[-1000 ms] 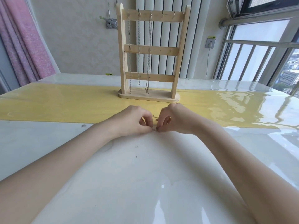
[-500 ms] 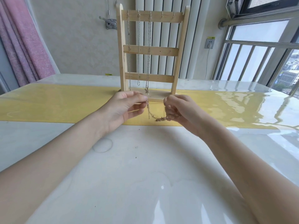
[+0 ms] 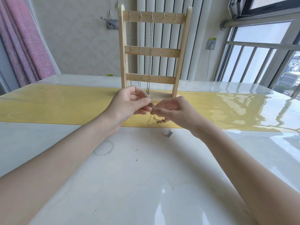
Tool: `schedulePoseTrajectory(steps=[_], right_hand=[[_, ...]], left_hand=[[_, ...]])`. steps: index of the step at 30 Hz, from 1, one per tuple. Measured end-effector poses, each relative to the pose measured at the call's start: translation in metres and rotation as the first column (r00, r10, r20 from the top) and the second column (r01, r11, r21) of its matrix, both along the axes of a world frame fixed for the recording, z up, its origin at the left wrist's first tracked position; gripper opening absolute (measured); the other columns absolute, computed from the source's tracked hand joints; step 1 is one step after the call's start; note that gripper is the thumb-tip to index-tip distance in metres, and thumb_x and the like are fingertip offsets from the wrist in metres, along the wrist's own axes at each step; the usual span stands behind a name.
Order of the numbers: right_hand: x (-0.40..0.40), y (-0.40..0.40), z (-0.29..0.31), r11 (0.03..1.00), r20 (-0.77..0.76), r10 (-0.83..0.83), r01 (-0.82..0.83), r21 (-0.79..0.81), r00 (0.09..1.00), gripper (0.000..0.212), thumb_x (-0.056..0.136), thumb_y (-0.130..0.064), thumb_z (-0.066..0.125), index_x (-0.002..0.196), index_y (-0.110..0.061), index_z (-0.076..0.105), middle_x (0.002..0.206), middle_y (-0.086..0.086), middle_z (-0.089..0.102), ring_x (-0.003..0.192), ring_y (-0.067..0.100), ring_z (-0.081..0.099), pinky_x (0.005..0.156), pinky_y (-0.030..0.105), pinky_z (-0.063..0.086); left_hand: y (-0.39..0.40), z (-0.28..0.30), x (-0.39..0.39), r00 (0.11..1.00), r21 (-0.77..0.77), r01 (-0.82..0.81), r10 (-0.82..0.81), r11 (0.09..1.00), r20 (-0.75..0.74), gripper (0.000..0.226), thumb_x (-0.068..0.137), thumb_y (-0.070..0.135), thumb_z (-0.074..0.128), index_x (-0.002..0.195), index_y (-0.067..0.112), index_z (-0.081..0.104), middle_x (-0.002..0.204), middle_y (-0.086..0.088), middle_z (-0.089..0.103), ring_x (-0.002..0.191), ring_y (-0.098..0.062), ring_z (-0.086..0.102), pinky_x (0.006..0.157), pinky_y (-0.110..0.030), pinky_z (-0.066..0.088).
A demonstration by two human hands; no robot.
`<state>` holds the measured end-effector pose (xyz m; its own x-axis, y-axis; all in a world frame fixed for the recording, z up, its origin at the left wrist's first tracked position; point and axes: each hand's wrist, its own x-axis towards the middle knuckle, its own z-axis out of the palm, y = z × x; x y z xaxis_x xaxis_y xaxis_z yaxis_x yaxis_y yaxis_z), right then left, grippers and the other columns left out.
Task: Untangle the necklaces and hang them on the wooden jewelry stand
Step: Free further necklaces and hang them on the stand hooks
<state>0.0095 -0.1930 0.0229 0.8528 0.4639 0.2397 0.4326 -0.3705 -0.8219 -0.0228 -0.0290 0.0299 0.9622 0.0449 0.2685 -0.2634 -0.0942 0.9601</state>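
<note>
Two hands are pinching the gold necklace [image 3: 159, 120]: my left hand [image 3: 129, 104] and right hand [image 3: 172, 111] are now lifting it off the surface [image 3: 146, 176], where they were pressing a second ago, so untangling is progressing near the stand [image 3: 154, 51].

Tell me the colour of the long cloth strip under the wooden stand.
Yellow, per the head view: the long cloth strip.
</note>
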Motion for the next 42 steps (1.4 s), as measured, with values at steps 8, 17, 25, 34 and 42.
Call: schedulePoseTrajectory(steps=[8, 17, 25, 34, 42], right_hand=[[-0.001, 0.002, 0.001, 0.981, 0.037, -0.015, 0.007, 0.195, 0.999, 0.007, 0.086, -0.008, 0.068, 0.081, -0.003, 0.07, 0.066, -0.007, 0.067, 0.06, 0.004, 0.054, 0.057, 0.02, 0.041], [0.001, -0.004, 0.003, 0.926, -0.14, -0.019, 0.07, 0.371, 0.99, 0.015, 0.092, -0.006, 0.059, 0.078, -0.009, 0.064, 0.074, 0.003, 0.065, 0.066, 0.012, 0.053, 0.06, 0.022, 0.044], [0.002, -0.008, 0.009, 0.823, -0.27, 0.111, 0.064, 0.564, 0.957, 0.016, 0.095, -0.009, 0.051, 0.081, -0.01, 0.058, 0.068, 0.001, 0.062, 0.065, 0.011, 0.053, 0.06, 0.02, 0.044], [0.004, -0.008, 0.008, 0.751, -0.295, 0.151, 0.085, 0.655, 0.943, 0.011, 0.094, -0.009, 0.054, 0.084, -0.01, 0.059, 0.061, -0.002, 0.053, 0.065, 0.013, 0.049, 0.065, 0.022, 0.042], [0.001, -0.003, 0.009, 0.764, -0.274, 0.233, -0.002, 0.645, 0.933, 0.012, 0.094, -0.01, 0.053, 0.083, -0.011, 0.057, 0.061, -0.001, 0.057, 0.064, 0.014, 0.058, 0.061, 0.02, 0.047]], left_hand=[[-0.005, -0.002, -0.001, 0.995, 0.166, -0.034, 0.019, 0.985, 0.096, 0.014, 0.087, 0.002, 0.062, 0.08, 0.013, 0.055, 0.058, 0.004, 0.064, 0.053, -0.005, 0.062, 0.053, -0.015, 0.049], [-0.002, 0.0, -0.001, 0.996, 0.156, -0.021, 0.008, 0.987, 0.086, 0.014, 0.088, 0.0, 0.058, 0.084, 0.013, 0.059, 0.066, 0.0, 0.062, 0.051, -0.003, 0.055, 0.054, -0.015, 0.048], [0.001, 0.001, 0.001, 0.999, -0.089, 0.005, -0.008, 0.996, -0.033, 0.014, 0.092, 0.005, 0.054, 0.085, 0.016, 0.061, 0.06, 0.009, 0.062, 0.057, -0.003, 0.057, 0.058, -0.015, 0.05], [0.001, -0.003, 0.002, 0.973, -0.126, 0.047, -0.074, 0.991, -0.217, 0.021, 0.09, 0.003, 0.049, 0.079, 0.015, 0.062, 0.059, 0.006, 0.054, 0.057, -0.008, 0.051, 0.059, -0.017, 0.05], [-0.011, -0.009, -0.003, 0.981, 0.16, 0.16, -0.139, 0.974, -0.135, 0.011, 0.088, 0.011, 0.061, 0.095, 0.017, 0.067, 0.089, 0.003, 0.065, 0.08, -0.005, 0.06, 0.072, -0.016, 0.051]])
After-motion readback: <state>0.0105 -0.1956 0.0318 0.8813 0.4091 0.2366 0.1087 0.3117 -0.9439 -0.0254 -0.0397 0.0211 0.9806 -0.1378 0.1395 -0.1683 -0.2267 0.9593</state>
